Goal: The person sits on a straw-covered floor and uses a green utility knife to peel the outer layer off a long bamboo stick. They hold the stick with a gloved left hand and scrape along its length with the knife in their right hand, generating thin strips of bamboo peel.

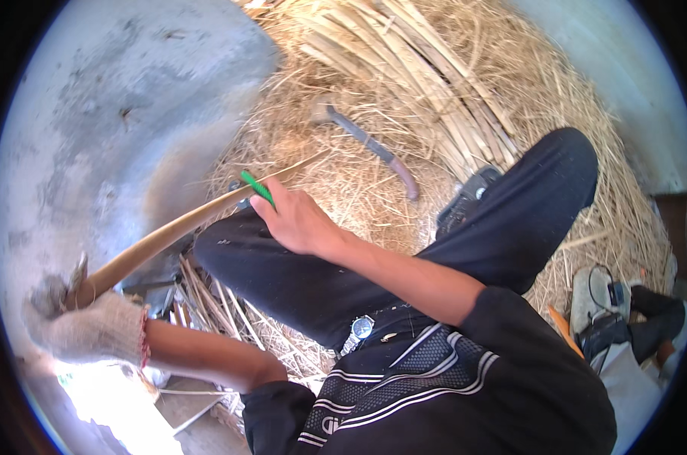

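My left hand [78, 322], in a pale knitted glove with grey fingers, is closed round the thick end of a long tan strip of bamboo or wood [158, 239]. The strip slants across my left leg and tapers toward the straw at its far end. My right hand [298, 220] is bare and closed round a green handle [257, 186] beside the strip, over my left knee. Whatever the handle ends in is hidden by the hand and strip. Ahead, a curved knife [370, 144] with a dark blade and brown handle lies on the straw.
Loose straw and shavings [343, 205] cover the floor between my bent legs. A bundle of split strips [427, 83] lies beyond. A grey wall [131, 98] rises on the left. A wristwatch [361, 327] rests at my waist. Part of another person [658, 311] shows at the right.
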Motion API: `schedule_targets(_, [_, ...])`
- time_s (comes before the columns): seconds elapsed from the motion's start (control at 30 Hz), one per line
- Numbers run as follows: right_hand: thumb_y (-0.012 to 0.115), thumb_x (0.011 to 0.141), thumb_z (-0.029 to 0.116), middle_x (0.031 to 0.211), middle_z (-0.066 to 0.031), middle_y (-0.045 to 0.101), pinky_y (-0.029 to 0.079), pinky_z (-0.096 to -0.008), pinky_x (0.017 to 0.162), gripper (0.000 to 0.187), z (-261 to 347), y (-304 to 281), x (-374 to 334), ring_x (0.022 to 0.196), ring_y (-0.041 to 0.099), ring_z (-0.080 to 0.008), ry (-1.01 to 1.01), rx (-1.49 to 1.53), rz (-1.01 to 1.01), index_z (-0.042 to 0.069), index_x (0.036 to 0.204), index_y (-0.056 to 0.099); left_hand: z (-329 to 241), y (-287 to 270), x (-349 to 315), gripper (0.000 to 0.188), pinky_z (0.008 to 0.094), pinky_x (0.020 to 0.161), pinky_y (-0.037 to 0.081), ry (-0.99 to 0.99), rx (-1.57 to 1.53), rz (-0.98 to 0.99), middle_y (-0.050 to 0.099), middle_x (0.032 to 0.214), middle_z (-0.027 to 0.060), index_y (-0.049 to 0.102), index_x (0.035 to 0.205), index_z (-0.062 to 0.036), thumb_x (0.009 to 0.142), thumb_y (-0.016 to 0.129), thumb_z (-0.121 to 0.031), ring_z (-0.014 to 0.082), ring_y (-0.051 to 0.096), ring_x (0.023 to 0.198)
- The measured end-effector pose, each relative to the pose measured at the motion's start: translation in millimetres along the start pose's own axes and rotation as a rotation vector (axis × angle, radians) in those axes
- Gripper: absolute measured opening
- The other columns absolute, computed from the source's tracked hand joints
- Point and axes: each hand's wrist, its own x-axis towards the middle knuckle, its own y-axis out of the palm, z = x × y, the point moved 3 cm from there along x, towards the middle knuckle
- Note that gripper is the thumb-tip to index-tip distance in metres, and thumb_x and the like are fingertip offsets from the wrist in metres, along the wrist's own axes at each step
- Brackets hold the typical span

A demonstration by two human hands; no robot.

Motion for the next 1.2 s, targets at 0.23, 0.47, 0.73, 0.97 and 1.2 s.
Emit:
schedule_targets(0.23, [0.046,0.098,0.021,0.052,-0.0246,0.051,0.041,-0.0499,0.045,0.02,20.5,-0.6,-53.2,0.05,0.055,-0.0448,-0.217,-0.069,0.007,0.0,0.099,0.047,-7.6,3.6,-8.8,0.024,0.0268,0.045,0.041,-0.072,-0.157,0.006,0.045,0.061,0.0031,0.047,0.068,-0.0072,0.09,0.053,-0.013,0.0119,0.042,0.047])
schedule_targets(0.47, [0.045,0.098,0.025,0.056,-0.0256,0.057,0.05,-0.0535,0.052,0.025,60.3,-0.4,-65.2,0.056,0.06,-0.0465,-0.284,-0.157,0.027,0.001,0.093,0.046,-14.6,9.7,-17.4,0.024,0.0281,0.046,0.04,-0.15,-0.124,0.015,0.04,0.065,0.0031,0.041,0.072,-0.0061,0.092,0.049,-0.016,0.0109,0.037,0.05])
schedule_targets(0.73, [0.043,0.099,0.025,0.059,-0.0273,0.057,0.047,-0.0529,0.052,0.027,9.8,-7.0,-38.3,0.056,0.059,-0.0461,-0.057,-0.234,-0.081,0.0,0.093,0.05,-20.4,9.2,-25.2,0.027,0.0306,0.052,0.052,-0.06,0.046,0.008,0.053,0.081,0.0103,0.053,0.092,0.0065,0.094,0.047,-0.02,0.018,0.056,0.059])
schedule_targets(0.97, [0.042,0.099,0.027,0.057,-0.0264,0.054,0.045,-0.0524,0.054,0.029,-49.4,-4.0,-15.4,0.059,0.058,-0.0469,0.071,-0.239,-0.109,0.0,0.101,0.051,-17.9,6.8,-27.5,0.034,0.0314,0.059,0.058,0.078,0.247,0.079,0.056,0.093,0.0158,0.053,0.102,0.0107,0.097,0.042,-0.021,0.022,0.064,0.069])
schedule_targets(1.2, [0.042,0.099,0.028,0.061,-0.026,0.059,0.048,-0.0526,0.06,0.031,6.6,-4.4,-22.0,0.059,0.058,-0.0485,-0.242,-0.106,-0.003,-0.001,0.101,0.052,-11.9,8.5,-18.6,0.038,0.0321,0.059,0.06,0.007,0.226,0.072,0.057,0.09,0.015,0.052,0.105,0.0116,0.097,0.043,-0.024,0.0232,0.065,0.071])
